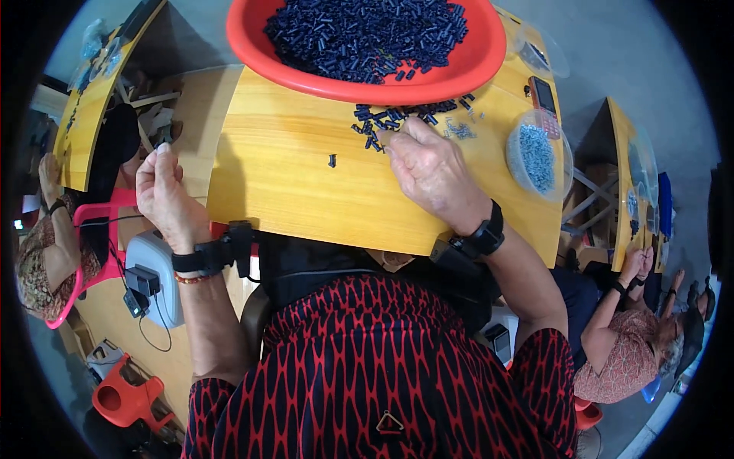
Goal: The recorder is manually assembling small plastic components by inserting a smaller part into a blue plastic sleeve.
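My left hand (pixel 167 195) is raised past the table's left edge. Its thumb and fingers are pressed together, and a tiny piece at their tips is too small to name. Over the table, my right hand (pixel 434 164) is closed, with its fingertips down at a loose heap of small dark tubular pieces (pixel 368 122); whatever they pinch is hidden. One single dark piece (pixel 332 161) lies apart on the yellow wooden tabletop (pixel 287 183). Behind the heap stands a large red basin (pixel 336 90) full of the same dark pieces (pixel 367 38).
A clear round tub of small silvery parts (pixel 537 161) is at the table's right, near a few scattered silvery parts (pixel 460 130). Beyond them lie a mobile phone (pixel 543 99) and another clear tub (pixel 535 55). Co-workers (pixel 623 348) sit at tables on both sides.
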`<state>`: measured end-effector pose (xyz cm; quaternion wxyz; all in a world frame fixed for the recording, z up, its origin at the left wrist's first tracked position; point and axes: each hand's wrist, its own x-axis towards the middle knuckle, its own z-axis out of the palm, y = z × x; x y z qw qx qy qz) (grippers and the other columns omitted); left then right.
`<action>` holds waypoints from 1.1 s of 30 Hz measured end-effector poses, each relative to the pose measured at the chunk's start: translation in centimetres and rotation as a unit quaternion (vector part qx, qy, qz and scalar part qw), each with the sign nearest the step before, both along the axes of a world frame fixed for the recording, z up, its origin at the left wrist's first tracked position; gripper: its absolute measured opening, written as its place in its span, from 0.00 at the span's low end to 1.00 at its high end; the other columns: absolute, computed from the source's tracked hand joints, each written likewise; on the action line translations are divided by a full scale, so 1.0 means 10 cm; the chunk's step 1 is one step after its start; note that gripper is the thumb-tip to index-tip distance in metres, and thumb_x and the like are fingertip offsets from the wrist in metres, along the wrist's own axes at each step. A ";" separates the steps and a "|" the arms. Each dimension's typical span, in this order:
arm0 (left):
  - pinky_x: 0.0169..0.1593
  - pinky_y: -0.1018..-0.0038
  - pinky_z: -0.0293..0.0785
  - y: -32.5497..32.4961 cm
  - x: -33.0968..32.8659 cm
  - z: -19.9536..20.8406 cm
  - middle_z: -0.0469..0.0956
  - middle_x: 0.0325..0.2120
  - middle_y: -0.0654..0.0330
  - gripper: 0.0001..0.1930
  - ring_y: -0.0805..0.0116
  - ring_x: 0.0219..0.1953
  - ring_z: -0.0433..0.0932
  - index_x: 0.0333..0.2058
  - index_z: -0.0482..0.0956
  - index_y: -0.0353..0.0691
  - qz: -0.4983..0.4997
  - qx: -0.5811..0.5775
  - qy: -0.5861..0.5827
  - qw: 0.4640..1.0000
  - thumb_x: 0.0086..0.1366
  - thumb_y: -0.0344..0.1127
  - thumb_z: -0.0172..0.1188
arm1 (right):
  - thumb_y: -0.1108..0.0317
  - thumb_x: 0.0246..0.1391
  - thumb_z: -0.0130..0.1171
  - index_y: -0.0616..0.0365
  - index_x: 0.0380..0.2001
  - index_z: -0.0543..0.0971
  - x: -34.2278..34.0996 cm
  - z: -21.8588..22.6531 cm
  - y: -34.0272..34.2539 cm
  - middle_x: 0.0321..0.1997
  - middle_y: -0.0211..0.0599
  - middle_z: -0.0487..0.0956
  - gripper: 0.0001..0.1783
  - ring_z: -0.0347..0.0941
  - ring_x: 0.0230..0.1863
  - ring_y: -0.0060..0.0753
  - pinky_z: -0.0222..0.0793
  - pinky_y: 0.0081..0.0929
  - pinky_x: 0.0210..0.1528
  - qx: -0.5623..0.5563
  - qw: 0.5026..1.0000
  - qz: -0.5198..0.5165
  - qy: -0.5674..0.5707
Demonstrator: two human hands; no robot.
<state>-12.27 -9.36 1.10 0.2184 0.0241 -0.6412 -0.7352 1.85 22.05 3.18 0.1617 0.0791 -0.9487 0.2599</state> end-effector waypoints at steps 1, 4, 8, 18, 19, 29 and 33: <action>0.35 0.83 0.65 -0.13 -0.05 -0.08 0.76 0.27 0.68 0.05 0.81 0.29 0.71 0.35 0.78 0.39 0.002 0.038 -0.056 0.998 0.62 0.30 0.64 | 0.78 0.48 0.56 0.63 0.39 0.79 0.02 0.00 -0.01 0.30 0.46 0.72 0.12 0.75 0.26 0.51 0.72 0.43 0.29 -0.001 1.000 0.001 0.000; 0.35 0.79 0.67 -0.31 -0.14 -0.24 0.76 0.26 0.68 0.05 0.78 0.27 0.72 0.35 0.78 0.41 0.024 0.119 -0.193 0.974 0.62 0.33 0.63 | 0.79 0.49 0.55 0.63 0.38 0.80 0.10 -0.03 0.00 0.30 0.45 0.73 0.12 0.75 0.27 0.49 0.72 0.42 0.31 0.009 1.000 0.003 0.000; 0.34 0.75 0.68 -0.56 -0.22 -0.83 0.75 0.24 0.67 0.05 0.75 0.24 0.69 0.31 0.75 0.42 0.016 0.205 -0.318 0.925 0.67 0.34 0.54 | 0.79 0.50 0.57 0.64 0.36 0.80 0.20 -0.06 0.08 0.28 0.44 0.73 0.09 0.74 0.29 0.46 0.71 0.38 0.33 -0.040 0.999 0.011 0.032; 0.52 0.60 0.74 -1.24 -0.19 -2.08 0.76 0.48 0.43 0.18 0.48 0.47 0.77 0.51 0.68 0.26 -0.390 0.460 -0.268 0.752 0.68 0.32 0.41 | 0.75 0.50 0.61 0.62 0.33 0.78 0.11 0.00 -0.02 0.31 0.44 0.74 0.06 0.75 0.32 0.51 0.72 0.42 0.34 -0.029 0.999 -0.014 0.003; 0.52 0.60 0.74 -1.23 -0.20 -2.06 0.76 0.48 0.43 0.18 0.48 0.47 0.77 0.51 0.68 0.26 -0.390 0.461 -0.268 0.751 0.68 0.32 0.41 | 0.75 0.50 0.61 0.62 0.33 0.78 0.10 -0.01 -0.02 0.31 0.44 0.74 0.06 0.75 0.32 0.51 0.72 0.42 0.34 -0.028 1.000 -0.014 0.002; 0.36 0.78 0.75 -0.36 -0.09 -0.57 0.79 0.35 0.58 0.11 0.73 0.32 0.77 0.44 0.75 0.33 0.123 0.053 -0.025 0.991 0.63 0.25 0.61 | 0.76 0.49 0.59 0.62 0.33 0.77 0.10 -0.05 0.03 0.33 0.45 0.74 0.06 0.75 0.32 0.53 0.72 0.44 0.34 -0.029 0.999 -0.040 0.013; 0.38 0.80 0.75 0.14 0.10 -0.04 0.79 0.36 0.59 0.12 0.75 0.35 0.77 0.46 0.75 0.34 0.073 -0.018 0.076 0.994 0.63 0.23 0.60 | 0.80 0.48 0.61 0.63 0.37 0.78 0.08 -0.10 0.12 0.32 0.43 0.77 0.10 0.77 0.30 0.42 0.74 0.34 0.33 -0.095 0.991 -0.027 0.089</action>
